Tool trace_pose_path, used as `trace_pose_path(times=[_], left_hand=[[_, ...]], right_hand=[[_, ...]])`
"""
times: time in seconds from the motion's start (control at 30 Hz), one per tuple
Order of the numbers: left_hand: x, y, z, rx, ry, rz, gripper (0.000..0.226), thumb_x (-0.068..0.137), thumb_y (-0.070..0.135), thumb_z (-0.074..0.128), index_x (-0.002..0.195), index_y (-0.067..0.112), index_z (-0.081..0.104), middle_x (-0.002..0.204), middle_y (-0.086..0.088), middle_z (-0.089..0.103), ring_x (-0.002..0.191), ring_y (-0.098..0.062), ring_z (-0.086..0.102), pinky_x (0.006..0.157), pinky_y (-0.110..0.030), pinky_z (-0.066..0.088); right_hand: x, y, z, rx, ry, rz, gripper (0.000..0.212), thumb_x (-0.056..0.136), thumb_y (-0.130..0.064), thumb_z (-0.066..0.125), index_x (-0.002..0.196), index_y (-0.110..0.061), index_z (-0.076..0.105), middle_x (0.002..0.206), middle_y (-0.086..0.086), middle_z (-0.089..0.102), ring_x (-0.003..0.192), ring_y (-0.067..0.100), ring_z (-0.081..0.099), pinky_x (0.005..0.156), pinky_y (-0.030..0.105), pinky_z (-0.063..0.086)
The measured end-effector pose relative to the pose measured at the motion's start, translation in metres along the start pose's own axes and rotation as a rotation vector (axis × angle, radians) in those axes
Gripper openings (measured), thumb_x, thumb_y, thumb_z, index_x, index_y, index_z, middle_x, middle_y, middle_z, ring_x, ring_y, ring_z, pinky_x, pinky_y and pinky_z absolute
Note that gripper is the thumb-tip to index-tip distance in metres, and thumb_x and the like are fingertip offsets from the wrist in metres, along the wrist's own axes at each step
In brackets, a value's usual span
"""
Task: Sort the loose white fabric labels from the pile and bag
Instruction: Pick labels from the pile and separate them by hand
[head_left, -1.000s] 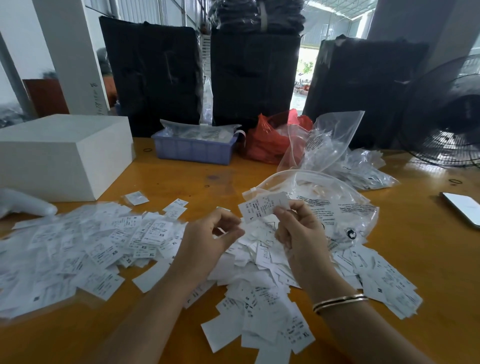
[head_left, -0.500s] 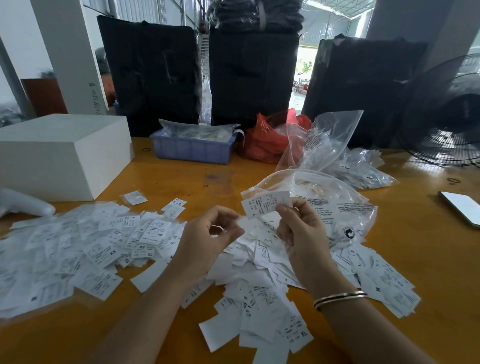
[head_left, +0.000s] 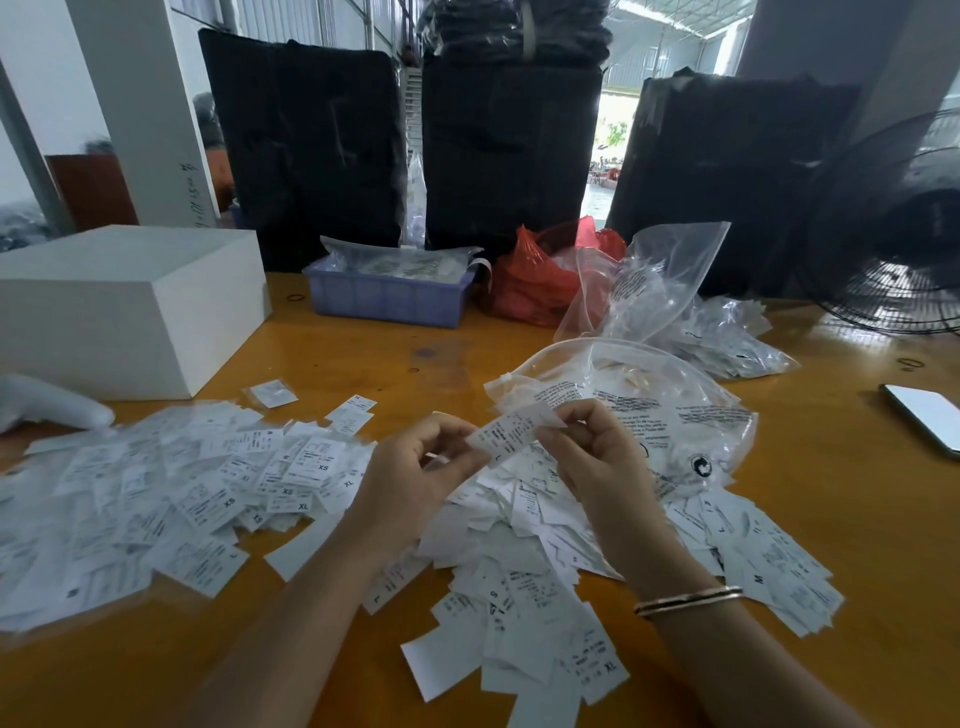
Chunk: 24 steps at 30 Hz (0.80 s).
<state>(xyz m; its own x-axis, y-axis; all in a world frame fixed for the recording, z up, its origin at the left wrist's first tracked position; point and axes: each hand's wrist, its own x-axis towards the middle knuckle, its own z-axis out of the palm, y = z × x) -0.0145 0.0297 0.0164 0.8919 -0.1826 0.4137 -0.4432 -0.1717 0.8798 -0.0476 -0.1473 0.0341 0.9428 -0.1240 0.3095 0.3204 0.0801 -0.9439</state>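
Observation:
Loose white fabric labels lie in a wide pile (head_left: 156, 499) on the left and a second heap (head_left: 524, 587) under my hands. A clear plastic bag (head_left: 670, 410) with printed text lies just behind them, labels spilling from it. Above the middle heap I hold one white label (head_left: 511, 431) between both hands. My right hand (head_left: 597, 457) pinches its right end and my left hand (head_left: 415, 478) pinches its left end with curled fingers.
A white box (head_left: 119, 306) stands at the left, a blue tray (head_left: 389, 296) and a red bag (head_left: 535, 280) at the back. More clear bags (head_left: 717, 332) lie at the back right. A phone (head_left: 930, 415) and a black fan (head_left: 893, 244) are at the right.
The label, held up only by my right hand before, has come down and leftward. My left hand has closed onto its left end.

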Motion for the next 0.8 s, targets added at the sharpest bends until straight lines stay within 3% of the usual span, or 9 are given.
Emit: trace_pose_path(times=[0.07,0.13,0.27,0.4,0.53,0.63,0.67,0.77,0.8], left_hand=[[0.0003,0.0012,0.0008,-0.021,-0.023,-0.024,0.008,0.069,0.039,0.070,0.076,0.038,0.067,0.075,0.024,0.067,0.071,0.003,0.063,0.057,-0.010,0.048],[0.0002,0.0016,0.0005,-0.058,-0.028,-0.043,0.006,0.069,0.040,0.070,0.075,0.042,0.068,0.077,0.020,0.070,0.076,-0.003,0.066,0.061,-0.012,0.050],[-0.0007,0.0042,-0.0003,-0.120,-0.019,-0.050,0.008,0.076,0.034,0.068,0.083,0.030,0.068,0.083,0.015,0.073,0.077,-0.003,0.069,0.060,-0.011,0.049],[-0.0017,0.0069,-0.0006,-0.174,0.014,-0.069,0.023,0.074,0.041,0.063,0.090,0.026,0.068,0.085,0.013,0.074,0.075,-0.006,0.069,0.060,-0.013,0.051],[-0.0024,0.0078,-0.0005,-0.228,0.041,-0.110,0.028,0.074,0.040,0.063,0.095,0.023,0.066,0.084,0.010,0.074,0.076,-0.006,0.070,0.061,-0.013,0.051],[-0.0016,0.0069,-0.0006,-0.225,0.047,-0.126,0.013,0.083,0.028,0.065,0.094,0.021,0.067,0.083,0.010,0.074,0.076,-0.005,0.070,0.060,-0.012,0.051],[-0.0013,0.0064,-0.0004,-0.233,0.044,-0.130,0.010,0.084,0.025,0.066,0.093,0.021,0.067,0.082,0.009,0.074,0.076,-0.006,0.070,0.060,-0.012,0.050],[-0.0017,0.0079,0.0006,-0.247,0.018,-0.140,0.022,0.073,0.035,0.069,0.091,0.022,0.068,0.083,0.009,0.074,0.076,-0.007,0.071,0.059,-0.012,0.050],[-0.0020,0.0083,0.0009,-0.242,0.008,-0.146,0.027,0.069,0.039,0.068,0.091,0.023,0.067,0.083,0.010,0.075,0.076,-0.007,0.071,0.059,-0.012,0.050]], right_hand=[[0.0008,0.0007,-0.0003,-0.040,0.015,-0.022,0.017,0.086,-0.004,0.064,0.078,-0.019,0.060,0.058,-0.002,0.057,0.046,0.002,0.040,0.043,0.011,0.034],[0.0017,0.0012,-0.0019,-0.057,0.036,-0.034,0.022,0.086,-0.005,0.064,0.075,-0.024,0.062,0.065,0.007,0.059,0.050,0.008,0.043,0.047,0.014,0.037],[0.0016,0.0020,-0.0039,-0.111,0.020,-0.043,0.028,0.086,-0.007,0.065,0.074,-0.032,0.063,0.068,0.017,0.060,0.062,0.024,0.048,0.057,0.032,0.041],[0.0015,0.0017,-0.0059,-0.086,0.001,-0.070,0.014,0.088,-0.004,0.062,0.085,-0.017,0.059,0.070,-0.003,0.071,0.059,-0.001,0.062,0.051,0.011,0.045],[0.0022,0.0039,-0.0079,-0.103,-0.018,-0.078,0.011,0.088,-0.005,0.062,0.084,-0.014,0.058,0.076,0.000,0.073,0.062,0.000,0.065,0.050,0.010,0.045],[0.0019,0.0033,-0.0065,-0.111,-0.009,-0.084,0.013,0.088,-0.004,0.062,0.083,-0.016,0.059,0.074,0.002,0.072,0.058,0.000,0.063,0.049,0.010,0.044],[0.0019,0.0034,-0.0062,-0.119,0.002,-0.093,0.015,0.088,-0.004,0.062,0.082,-0.018,0.060,0.071,0.004,0.071,0.057,0.007,0.064,0.051,0.014,0.046],[0.0018,0.0052,-0.0040,-0.186,0.031,-0.120,0.016,0.088,-0.007,0.063,0.084,-0.022,0.061,0.076,0.029,0.061,0.073,0.051,0.056,0.058,0.043,0.047],[0.0014,0.0060,-0.0031,-0.214,0.034,-0.125,0.015,0.088,-0.007,0.063,0.085,-0.021,0.060,0.077,0.030,0.060,0.074,0.054,0.054,0.057,0.050,0.047]])
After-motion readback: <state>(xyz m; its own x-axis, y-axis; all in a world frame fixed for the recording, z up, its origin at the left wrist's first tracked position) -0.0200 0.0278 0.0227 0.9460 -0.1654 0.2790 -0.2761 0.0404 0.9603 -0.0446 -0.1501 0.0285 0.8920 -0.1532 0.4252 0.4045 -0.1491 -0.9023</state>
